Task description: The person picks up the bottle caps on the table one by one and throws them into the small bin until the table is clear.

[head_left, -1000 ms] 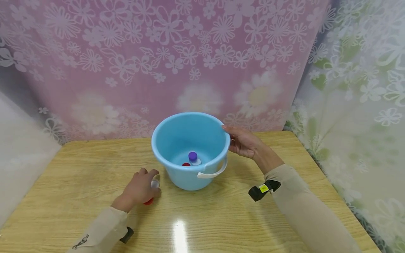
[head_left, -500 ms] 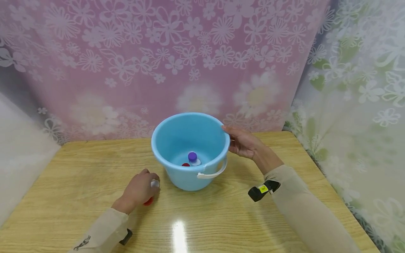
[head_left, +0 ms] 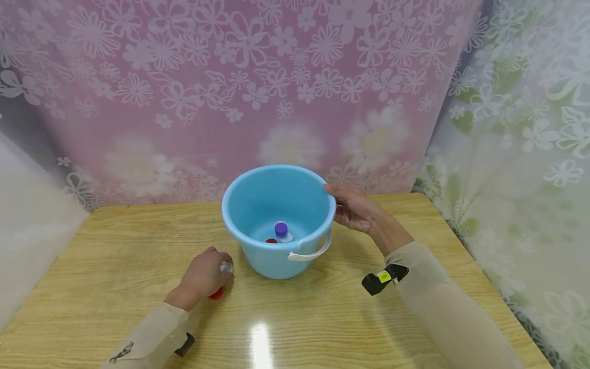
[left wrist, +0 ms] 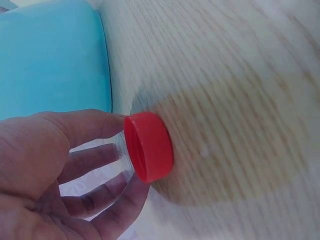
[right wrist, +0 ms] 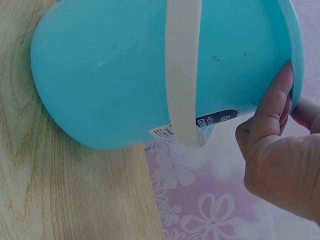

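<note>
A small clear bottle with a red screw cap [left wrist: 152,147] is at the table surface, just left of the bucket. My left hand [head_left: 203,277] holds it, the thumb and fingers curved round its clear body [head_left: 226,267], as the left wrist view shows. Most of that body is hidden by the fingers. The light blue bucket [head_left: 272,260] stands upright on the table. On its right side, my right hand [head_left: 355,207] pinches the rim [right wrist: 296,50], with fingers against the outer wall. Inside the bucket lie a purple-capped bottle [head_left: 281,229] and a partly hidden red cap [head_left: 271,241].
A white handle [head_left: 313,253] hangs down the bucket's front right. The wooden table [head_left: 138,246] reaches back to a pink floral curtain [head_left: 193,102]. Another floral curtain [head_left: 521,164] hangs along the right edge.
Fingers of my left hand have drawn in round the red-capped bottle, which stays at about the same place. My right hand and the bucket have hardly moved.
</note>
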The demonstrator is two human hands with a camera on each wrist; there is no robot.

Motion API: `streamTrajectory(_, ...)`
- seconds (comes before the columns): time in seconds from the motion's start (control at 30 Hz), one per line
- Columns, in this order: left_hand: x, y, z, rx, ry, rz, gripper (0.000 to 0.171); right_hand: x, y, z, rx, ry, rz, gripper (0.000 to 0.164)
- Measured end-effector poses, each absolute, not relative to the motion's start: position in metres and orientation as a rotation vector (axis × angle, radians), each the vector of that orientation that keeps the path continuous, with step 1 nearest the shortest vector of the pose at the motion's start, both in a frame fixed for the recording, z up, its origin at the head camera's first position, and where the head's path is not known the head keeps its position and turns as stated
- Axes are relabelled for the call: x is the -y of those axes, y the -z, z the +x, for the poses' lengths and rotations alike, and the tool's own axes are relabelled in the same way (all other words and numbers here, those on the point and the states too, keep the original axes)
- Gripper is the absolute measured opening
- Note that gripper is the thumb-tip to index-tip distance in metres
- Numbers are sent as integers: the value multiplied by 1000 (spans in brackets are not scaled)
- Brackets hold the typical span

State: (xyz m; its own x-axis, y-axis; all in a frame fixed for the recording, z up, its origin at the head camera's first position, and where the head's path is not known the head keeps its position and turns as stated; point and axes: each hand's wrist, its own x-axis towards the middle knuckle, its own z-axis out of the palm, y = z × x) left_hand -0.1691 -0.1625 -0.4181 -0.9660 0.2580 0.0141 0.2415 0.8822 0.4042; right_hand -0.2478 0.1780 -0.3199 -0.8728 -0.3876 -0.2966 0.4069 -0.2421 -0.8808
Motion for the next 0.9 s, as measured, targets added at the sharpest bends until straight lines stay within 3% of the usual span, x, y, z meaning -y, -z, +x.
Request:
streamTrajectory(0.33, 167, 411, -172, -2980, -706, 340, 20, -178, 320, -248, -1517, 2143, 34, 46)
streamTrajectory(0.9, 193, 327, -189, -3131, -765, 368, 36, -178, 320, -248, -1531, 2137, 19, 50)
